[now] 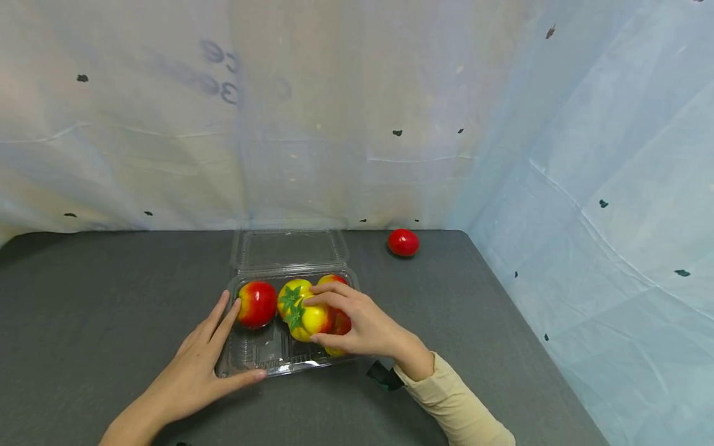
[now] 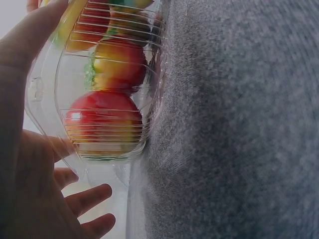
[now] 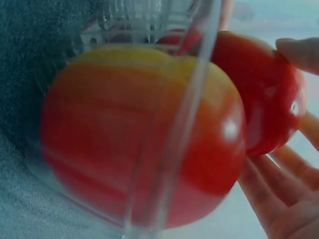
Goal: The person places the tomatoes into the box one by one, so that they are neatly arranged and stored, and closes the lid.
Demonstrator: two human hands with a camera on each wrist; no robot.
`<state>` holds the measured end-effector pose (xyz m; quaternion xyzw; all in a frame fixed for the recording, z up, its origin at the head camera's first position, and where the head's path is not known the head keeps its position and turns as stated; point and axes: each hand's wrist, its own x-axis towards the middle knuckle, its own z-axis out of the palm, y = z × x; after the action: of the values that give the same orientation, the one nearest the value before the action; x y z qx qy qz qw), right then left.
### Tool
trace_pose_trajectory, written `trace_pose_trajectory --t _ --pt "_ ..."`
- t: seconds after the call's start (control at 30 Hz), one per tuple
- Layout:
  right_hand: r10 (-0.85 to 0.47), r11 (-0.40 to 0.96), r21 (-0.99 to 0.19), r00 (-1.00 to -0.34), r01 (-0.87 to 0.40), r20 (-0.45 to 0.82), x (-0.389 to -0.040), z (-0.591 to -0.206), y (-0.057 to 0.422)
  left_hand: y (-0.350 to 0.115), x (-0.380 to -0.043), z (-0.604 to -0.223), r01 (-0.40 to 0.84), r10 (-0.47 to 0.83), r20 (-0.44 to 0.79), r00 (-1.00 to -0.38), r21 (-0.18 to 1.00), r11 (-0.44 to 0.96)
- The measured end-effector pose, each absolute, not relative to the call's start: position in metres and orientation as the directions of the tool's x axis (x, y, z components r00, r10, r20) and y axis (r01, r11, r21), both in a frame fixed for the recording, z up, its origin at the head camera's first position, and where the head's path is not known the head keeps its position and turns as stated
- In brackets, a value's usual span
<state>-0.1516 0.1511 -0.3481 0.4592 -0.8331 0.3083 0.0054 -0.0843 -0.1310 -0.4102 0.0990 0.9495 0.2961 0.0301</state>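
Observation:
My right hand (image 1: 365, 325) grips a yellow-and-red tomato (image 1: 317, 319) with a green leafy top, thumb on the near side and fingers on the far side. It is over the right half of a clear plastic clamshell box (image 1: 295, 368). In the right wrist view a large red-and-yellow tomato (image 3: 139, 134) sits behind the box wall, beside the held one. My left hand (image 1: 192, 368) rests against the box's left side, fingers extended and thumb along the front edge. Inside, a red-and-yellow fruit (image 1: 258, 305) lies at the left, another yellow tomato (image 1: 292, 290) at mid-box. My right hand partly hides others.
The transparent lid (image 1: 290, 249) lies folded back toward the rear wall. A smooth red fruit (image 1: 403, 242) stands apart on the dark grey table (image 1: 446, 322), near its back edge. Pale sheeting (image 1: 334, 124) hangs behind and to the right.

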Motion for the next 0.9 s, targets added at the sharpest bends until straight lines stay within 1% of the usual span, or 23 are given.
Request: trace_pose_trajectory --t 0.17,0.43,0.7,0.9 --pt "-0.765 0.375 -0.5 -0.565 -0.781 0.308 -0.15 -0.351 0.149 -0.131 -0.085 -0.41 0.158 0.203 -0.017 -0.979 0.566 0.809" --pt "-0.77 0.398 -0.538 -0.589 -0.743 0.244 -0.149 -0.352 0.145 -0.132 -0.086 -0.411 0.156 0.202 -0.018 -0.979 0.569 0.807" --pt "-0.802 0.403 -0.491 -0.557 -0.772 0.218 -0.148 -0.354 0.139 -0.132 -0.086 -0.41 0.144 0.197 -0.034 -0.98 0.563 0.814" --pt "-0.812 0.435 -0.444 -0.555 -0.783 0.182 -0.146 -0.358 0.135 -0.132 -0.086 -0.41 0.142 0.2 -0.041 -0.979 0.567 0.812"
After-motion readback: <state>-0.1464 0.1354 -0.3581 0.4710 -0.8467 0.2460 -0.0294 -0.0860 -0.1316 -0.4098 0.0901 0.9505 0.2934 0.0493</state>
